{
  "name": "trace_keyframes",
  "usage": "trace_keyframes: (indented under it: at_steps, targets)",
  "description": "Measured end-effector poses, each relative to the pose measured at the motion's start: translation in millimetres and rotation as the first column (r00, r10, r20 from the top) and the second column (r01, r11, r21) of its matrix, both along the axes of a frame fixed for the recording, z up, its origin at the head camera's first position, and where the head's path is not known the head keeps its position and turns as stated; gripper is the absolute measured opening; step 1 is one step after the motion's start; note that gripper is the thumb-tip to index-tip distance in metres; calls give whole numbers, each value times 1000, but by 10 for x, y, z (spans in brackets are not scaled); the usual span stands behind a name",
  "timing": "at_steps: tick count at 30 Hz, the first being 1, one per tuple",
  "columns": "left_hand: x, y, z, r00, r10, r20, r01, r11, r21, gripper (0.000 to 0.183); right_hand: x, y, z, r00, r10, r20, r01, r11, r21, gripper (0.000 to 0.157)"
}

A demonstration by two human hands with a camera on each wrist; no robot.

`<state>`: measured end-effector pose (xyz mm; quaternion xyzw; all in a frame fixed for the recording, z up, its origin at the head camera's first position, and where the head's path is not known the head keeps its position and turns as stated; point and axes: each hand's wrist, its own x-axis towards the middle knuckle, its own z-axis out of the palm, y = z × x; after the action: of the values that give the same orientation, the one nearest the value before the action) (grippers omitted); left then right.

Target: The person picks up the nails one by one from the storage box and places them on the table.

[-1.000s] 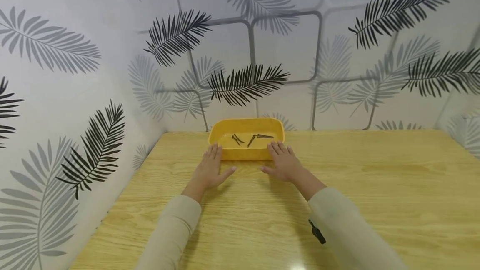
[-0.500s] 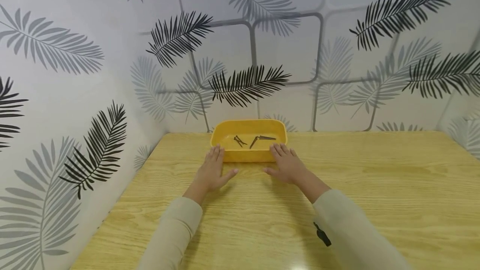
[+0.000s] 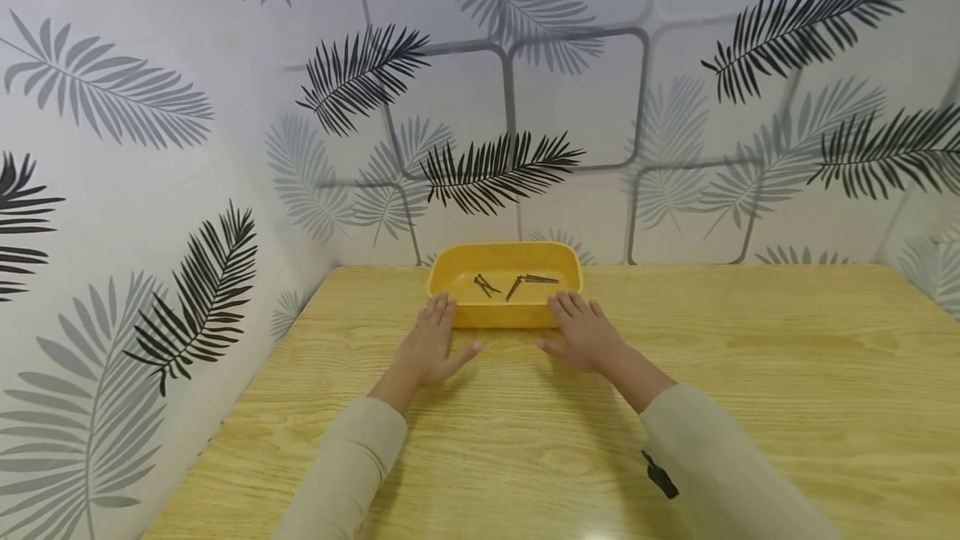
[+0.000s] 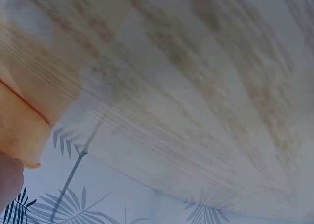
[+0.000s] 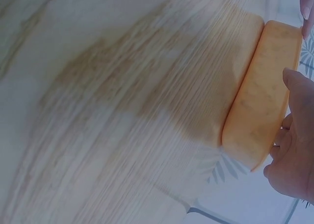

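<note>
A yellow plastic bin (image 3: pixel 506 317) stands on the wooden table near the back wall. On its floor lie several thin dark screws (image 3: pixel 542 279), in two small clusters. My left hand (image 3: pixel 427 350) holds the near left corner, fingers over the rim and thumb pointing inward. At the near right corner my right hand (image 3: pixel 585 332) has its fingers bent over the rim. In the right wrist view, the right thumb overlaps the bin's outer wall (image 5: pixel 260 91). Only a sliver of the left hand (image 4: pixel 9 177) shows in the left wrist view.
The pale wood-grain table (image 3: pixel 750 340) reaches back to a wall (image 3: pixel 585 215) with leaf-patterned paper, right behind the bin. Another patterned wall (image 3: pixel 90 190) closes off the left side. A small black tag (image 3: pixel 660 475) hangs by the right sleeve.
The bin has slid slightly toward me and to the right, with both hands staying on its near corners. The screws lie as before.
</note>
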<state>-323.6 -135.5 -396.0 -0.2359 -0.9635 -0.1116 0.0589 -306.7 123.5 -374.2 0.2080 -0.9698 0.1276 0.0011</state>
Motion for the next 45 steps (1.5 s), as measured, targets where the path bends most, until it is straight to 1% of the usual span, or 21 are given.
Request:
trace_keyframes:
  at_steps: [6,13,19,23,26,29,37,45]
  targets:
    - [9,10,-36,1000,-5,-10,5,1000,0,84,14,28,-34,1000,-4,-21,4,1000,13,70]
    - [60,17,-65,1000,-16,-3,16,1000,16,84,49,67,-86,999,7,-51,-7,1000,8,69]
    - [87,35,-80,999,-42,-10,42,999,30,84,89,102,-88,999,3,-48,-3,1000,3,68]
    - [78,52,-91,998,-60,-35,60,998,22,83,104,142,-89,998,7,-60,-7,1000,0,69]
    - [84,67,-87,997,-69,-42,70,997,21,83,119,175,-91,998,9,-68,-9,1000,-2,69]
    - [97,84,-75,997,-74,-33,75,997,17,83,135,202,-89,997,11,-72,-11,1000,1,68]
    - [125,108,-48,997,-78,-29,78,997,1,83,179,219,-49,996,22,-89,-22,1000,-1,68]
    - [151,133,-45,997,-77,-5,77,997,-14,84,238,261,-63,993,24,-119,-27,999,-20,67]
